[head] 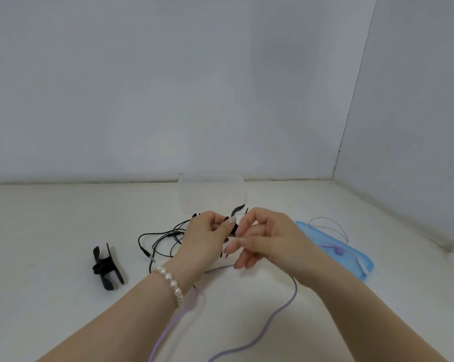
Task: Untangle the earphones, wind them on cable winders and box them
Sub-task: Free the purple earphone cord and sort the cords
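Observation:
My left hand [207, 239] grips a black cable winder [233, 226] in mid-air, its prongs sticking out above and below my fingers. My right hand [262, 239] pinches at the same winder from the right; what it pinches is partly hidden. The purple earphone cable [285, 307] loops under both wrists toward the bottom edge, and its earbud [339, 250] lies on the blue lid [351, 257]. The black earphones [163, 241] lie tangled on the table left of my hands. A clear plastic box [211, 192] stands behind my hands.
A pair of spare black cable winders [107, 266] lies stacked at the left on the white table [51, 231]. Walls close the table at the back and the right, meeting in a corner at the far right.

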A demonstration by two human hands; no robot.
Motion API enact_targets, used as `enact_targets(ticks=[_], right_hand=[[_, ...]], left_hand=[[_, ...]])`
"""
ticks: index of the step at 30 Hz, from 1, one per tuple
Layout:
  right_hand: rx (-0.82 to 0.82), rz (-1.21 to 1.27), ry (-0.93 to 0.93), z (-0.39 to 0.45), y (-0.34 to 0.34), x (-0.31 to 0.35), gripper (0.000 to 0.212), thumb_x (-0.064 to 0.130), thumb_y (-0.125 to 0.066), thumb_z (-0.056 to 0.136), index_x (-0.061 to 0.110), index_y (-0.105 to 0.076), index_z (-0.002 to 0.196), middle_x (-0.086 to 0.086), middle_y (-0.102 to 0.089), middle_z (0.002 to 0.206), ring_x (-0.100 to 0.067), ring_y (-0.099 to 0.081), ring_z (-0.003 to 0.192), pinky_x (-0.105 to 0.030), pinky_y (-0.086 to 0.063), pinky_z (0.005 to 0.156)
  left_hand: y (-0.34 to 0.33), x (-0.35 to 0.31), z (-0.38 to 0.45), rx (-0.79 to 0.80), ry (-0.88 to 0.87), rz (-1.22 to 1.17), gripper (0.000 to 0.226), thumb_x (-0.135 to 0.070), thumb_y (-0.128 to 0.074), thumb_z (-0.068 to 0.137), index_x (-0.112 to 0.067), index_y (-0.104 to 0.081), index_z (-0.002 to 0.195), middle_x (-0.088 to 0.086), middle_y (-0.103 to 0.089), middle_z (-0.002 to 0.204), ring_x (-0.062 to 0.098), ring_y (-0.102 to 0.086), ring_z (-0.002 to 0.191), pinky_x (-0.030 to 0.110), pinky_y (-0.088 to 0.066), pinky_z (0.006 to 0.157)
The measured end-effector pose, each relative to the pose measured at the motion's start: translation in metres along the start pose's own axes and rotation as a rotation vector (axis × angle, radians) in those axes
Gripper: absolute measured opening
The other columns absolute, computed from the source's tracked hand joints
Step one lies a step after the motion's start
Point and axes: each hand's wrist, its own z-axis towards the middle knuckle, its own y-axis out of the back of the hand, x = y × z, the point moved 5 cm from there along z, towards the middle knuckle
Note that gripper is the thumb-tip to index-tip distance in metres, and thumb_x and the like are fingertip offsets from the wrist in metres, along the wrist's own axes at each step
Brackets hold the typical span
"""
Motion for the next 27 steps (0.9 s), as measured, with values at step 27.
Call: enact_targets(ticks=[27], right_hand=[[-0.33,-0.312,-0.333,0.004,0.062,-0.027,0.015,0.007,-0.082,0.066,0.009,-0.069,0.057,0.001,-0.052,0.042,-0.009,-0.036,0.036,-0.017,-0.028,0.037]], left_hand=[[-0.019,-0.012,-0.019,0.303,-0.044,0.035,0.011,-0.008,-0.072,0.079,-0.015,-0.069,0.07,0.012,-0.073,0.078,0.017,-0.066,0.074,0.028,-0.05,0.076]])
